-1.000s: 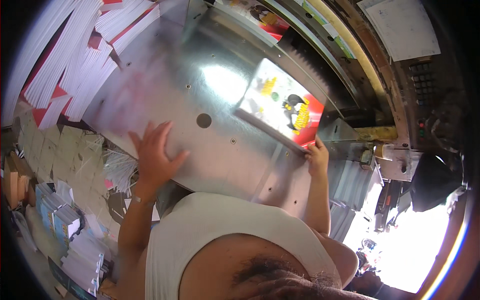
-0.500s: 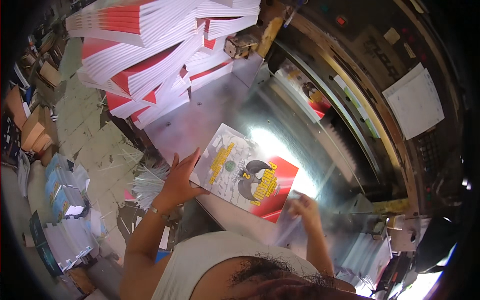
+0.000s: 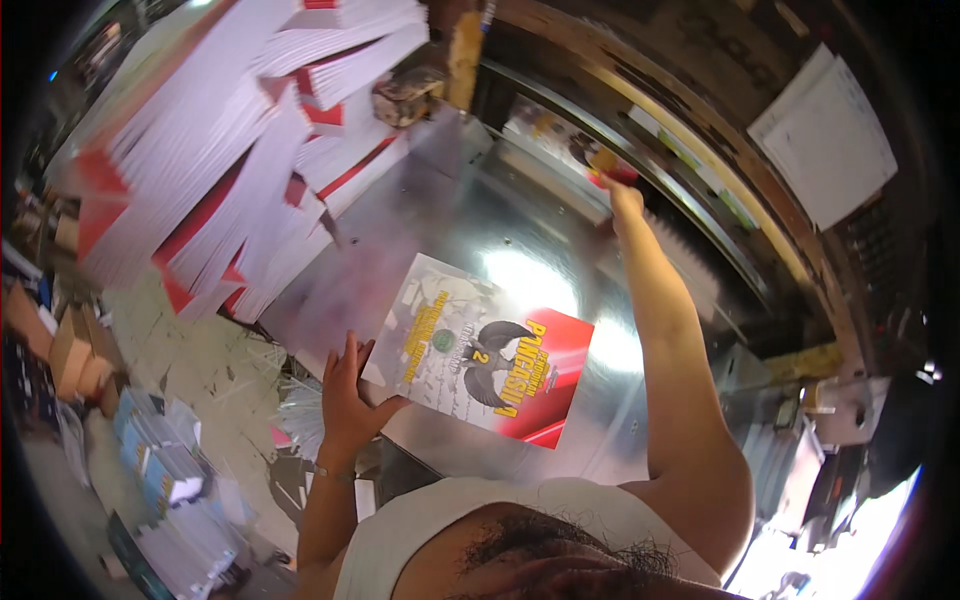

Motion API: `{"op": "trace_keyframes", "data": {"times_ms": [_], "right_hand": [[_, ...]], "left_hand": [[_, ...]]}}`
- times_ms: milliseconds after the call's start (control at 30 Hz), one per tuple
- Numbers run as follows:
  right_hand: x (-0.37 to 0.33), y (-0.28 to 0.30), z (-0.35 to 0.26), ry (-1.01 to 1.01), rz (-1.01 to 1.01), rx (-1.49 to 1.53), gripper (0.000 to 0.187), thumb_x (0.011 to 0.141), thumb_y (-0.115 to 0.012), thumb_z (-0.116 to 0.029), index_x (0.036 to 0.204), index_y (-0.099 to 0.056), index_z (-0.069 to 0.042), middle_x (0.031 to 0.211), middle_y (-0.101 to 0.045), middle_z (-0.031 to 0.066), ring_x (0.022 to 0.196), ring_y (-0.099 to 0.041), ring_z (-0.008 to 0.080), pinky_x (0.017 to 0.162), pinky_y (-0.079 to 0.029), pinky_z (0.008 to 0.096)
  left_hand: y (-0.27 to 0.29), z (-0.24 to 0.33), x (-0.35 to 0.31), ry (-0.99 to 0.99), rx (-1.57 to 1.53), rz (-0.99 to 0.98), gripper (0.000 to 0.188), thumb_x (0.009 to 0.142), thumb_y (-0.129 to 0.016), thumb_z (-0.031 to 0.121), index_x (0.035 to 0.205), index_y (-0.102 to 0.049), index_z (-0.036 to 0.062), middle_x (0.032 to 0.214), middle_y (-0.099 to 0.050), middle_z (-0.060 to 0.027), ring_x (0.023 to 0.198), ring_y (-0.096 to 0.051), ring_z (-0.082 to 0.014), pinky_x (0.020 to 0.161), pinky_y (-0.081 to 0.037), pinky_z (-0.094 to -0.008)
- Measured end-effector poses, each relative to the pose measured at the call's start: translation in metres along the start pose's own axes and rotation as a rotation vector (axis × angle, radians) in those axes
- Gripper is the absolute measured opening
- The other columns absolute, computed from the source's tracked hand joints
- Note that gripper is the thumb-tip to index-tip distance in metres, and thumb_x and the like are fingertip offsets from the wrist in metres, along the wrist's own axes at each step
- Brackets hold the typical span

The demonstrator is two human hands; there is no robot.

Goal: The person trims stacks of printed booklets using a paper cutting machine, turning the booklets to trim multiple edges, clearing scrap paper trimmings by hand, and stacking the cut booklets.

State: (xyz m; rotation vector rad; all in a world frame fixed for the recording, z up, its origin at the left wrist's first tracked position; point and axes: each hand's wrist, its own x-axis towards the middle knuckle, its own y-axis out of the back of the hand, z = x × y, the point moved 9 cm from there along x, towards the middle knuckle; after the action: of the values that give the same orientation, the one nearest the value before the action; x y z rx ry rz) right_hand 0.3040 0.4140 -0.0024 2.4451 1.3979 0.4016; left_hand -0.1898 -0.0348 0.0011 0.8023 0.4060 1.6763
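A stack of books (image 3: 475, 358) with a grey and red cover, yellow lettering and a dark winged figure lies slanted on the shiny metal table (image 3: 400, 215). My left hand (image 3: 352, 398) is at its left edge, fingers spread and thumb along the near corner. My right arm stretches far across the table. My right hand (image 3: 622, 198) is at the red end of another book (image 3: 560, 135) with a similar cover, lying by the slot under the machine's long metal bar (image 3: 690, 205). The fingers of that hand are blurred and partly hidden.
Tall piles of white-paged, red-covered books (image 3: 210, 140) rise at the table's left. A wooden block (image 3: 408, 95) stands beside them. Paper sheets (image 3: 825, 135) hang on the machine. Paper strips (image 3: 300, 405), book stacks (image 3: 165, 470) and cartons (image 3: 80, 350) lie on the floor at left.
My right hand has left the near right side of the book stack and reached far forward to the bar. My left hand stays at the stack's left edge. The view has shifted.
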Motion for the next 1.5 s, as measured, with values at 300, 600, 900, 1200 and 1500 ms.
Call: {"op": "trace_keyframes", "data": {"times_ms": [300,600,900,1200,1500], "right_hand": [[-0.027,0.026,0.032,-0.400,0.112,0.425,0.022,0.090,-0.075,-0.013,0.074,-0.060,-0.010,0.063,-0.047,-0.0004,0.047,-0.044,0.0125,0.042,-0.038,0.0284],[-0.118,0.018,-0.025,-0.240,-0.176,0.585,0.086,0.082,-0.079,-0.051,0.137,-0.052,0.010,0.157,-0.032,0.0310,0.153,-0.013,0.0430,0.123,-0.005,0.0557],[-0.092,0.017,0.002,-0.349,-0.088,0.771,0.097,0.082,-0.078,-0.056,0.146,-0.040,0.006,0.149,-0.041,0.0235,0.147,-0.023,0.0453,0.121,-0.018,0.0572],[-0.044,0.028,0.012,-0.240,-0.204,0.627,0.089,0.084,-0.074,-0.059,0.151,-0.044,-0.009,0.141,-0.048,0.0198,0.130,-0.044,0.0379,0.111,-0.036,0.0469],[0.017,0.020,0.078,-0.362,-0.189,0.654,0.022,0.093,-0.069,-0.012,0.110,-0.067,0.003,0.110,-0.070,0.0119,0.104,-0.066,0.0274,0.095,-0.052,0.0444]], "left_hand": [[0.000,0.002,-0.001,0.017,0.058,0.041,0.122,0.060,-0.093,0.031,0.157,-0.025,-0.0022,0.131,-0.066,-0.0181,0.131,-0.054,-0.0362,0.121,-0.023,-0.0538],[0.002,0.005,-0.001,-0.008,0.049,0.062,0.116,0.059,-0.090,0.021,0.155,-0.029,-0.0021,0.133,-0.064,-0.0182,0.128,-0.056,-0.0370,0.121,-0.023,-0.0519],[0.000,0.005,-0.001,0.035,0.066,0.037,0.115,0.057,-0.091,0.018,0.154,-0.032,-0.0020,0.131,-0.065,-0.0185,0.126,-0.057,-0.0376,0.121,-0.024,-0.0515],[0.003,0.003,0.001,0.011,0.126,0.093,0.109,0.060,-0.093,0.038,0.150,-0.042,0.0023,0.133,-0.065,-0.0137,0.126,-0.057,-0.0348,0.117,-0.030,-0.0566],[0.009,-0.001,-0.005,0.022,0.008,0.055,0.115,0.061,-0.092,0.044,0.155,-0.036,0.0084,0.139,-0.062,-0.0079,0.131,-0.056,-0.0293,0.120,-0.029,-0.0553]]}}
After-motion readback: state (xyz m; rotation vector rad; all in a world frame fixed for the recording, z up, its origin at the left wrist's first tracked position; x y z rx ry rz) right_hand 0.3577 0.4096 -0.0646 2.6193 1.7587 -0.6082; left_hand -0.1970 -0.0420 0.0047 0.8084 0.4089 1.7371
